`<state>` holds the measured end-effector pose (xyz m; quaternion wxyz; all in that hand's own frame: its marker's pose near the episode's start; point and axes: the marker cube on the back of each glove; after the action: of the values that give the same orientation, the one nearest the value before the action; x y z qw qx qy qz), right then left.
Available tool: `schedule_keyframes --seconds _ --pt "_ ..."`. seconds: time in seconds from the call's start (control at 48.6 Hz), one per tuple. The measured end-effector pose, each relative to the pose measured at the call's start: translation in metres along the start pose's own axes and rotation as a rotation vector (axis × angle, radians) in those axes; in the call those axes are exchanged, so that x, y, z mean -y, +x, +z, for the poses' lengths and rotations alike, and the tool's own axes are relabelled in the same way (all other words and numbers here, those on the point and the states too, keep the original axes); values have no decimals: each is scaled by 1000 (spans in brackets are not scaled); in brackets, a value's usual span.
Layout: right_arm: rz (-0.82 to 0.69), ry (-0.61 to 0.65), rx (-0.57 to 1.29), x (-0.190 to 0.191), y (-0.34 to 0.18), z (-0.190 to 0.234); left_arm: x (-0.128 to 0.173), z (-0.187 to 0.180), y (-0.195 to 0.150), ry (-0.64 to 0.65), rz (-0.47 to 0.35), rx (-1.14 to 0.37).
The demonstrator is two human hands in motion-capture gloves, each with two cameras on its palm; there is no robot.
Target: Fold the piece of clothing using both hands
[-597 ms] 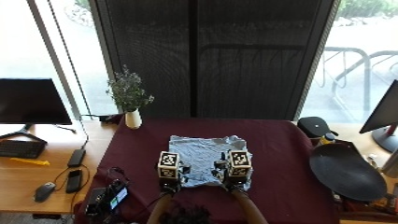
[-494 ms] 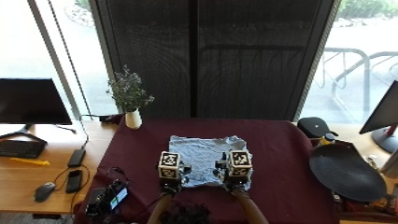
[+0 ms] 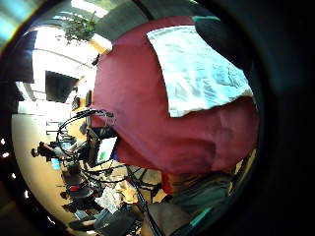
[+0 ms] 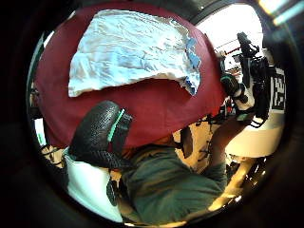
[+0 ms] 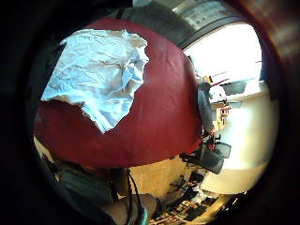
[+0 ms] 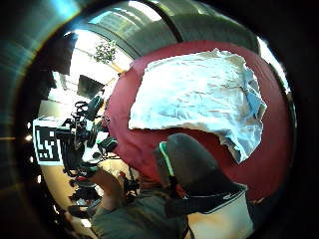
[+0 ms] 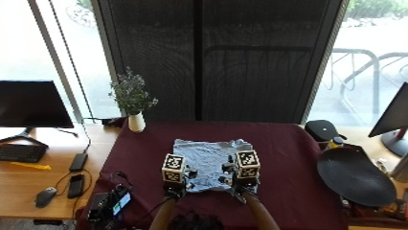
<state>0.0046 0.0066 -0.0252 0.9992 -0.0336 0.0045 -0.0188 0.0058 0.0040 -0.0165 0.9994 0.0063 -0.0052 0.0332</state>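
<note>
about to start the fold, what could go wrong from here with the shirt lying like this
The light blue garment lies wrinkled on the maroon tablecloth, so creases could get folded in. One near corner sticks out unevenly, which could skew the edges. Both hands are at the near hem, neither visibly gripping.

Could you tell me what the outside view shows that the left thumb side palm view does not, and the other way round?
Only the outside view shows the plant in a white vase, the dark monitor and the black round object beside the table. Only the left thumb side palm view shows the garment's near edge with its turned-up corner and a black gloved thumb above the person's green top. Both show the light blue garment spread on the maroon tablecloth.
</note>
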Motion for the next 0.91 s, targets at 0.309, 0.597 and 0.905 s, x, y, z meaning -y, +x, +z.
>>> schedule_keyframes --seconds 0.309,0.597,0.905 --pt "27 -68 -24 9 16 9 4 -5 -3 9 -1 -2" --pt "45 -274 -63 13 31 57 22 35 4 -127 28 29" --pt "23 -434 -14 3 35 90 32 78 -1 -246 -22 114"
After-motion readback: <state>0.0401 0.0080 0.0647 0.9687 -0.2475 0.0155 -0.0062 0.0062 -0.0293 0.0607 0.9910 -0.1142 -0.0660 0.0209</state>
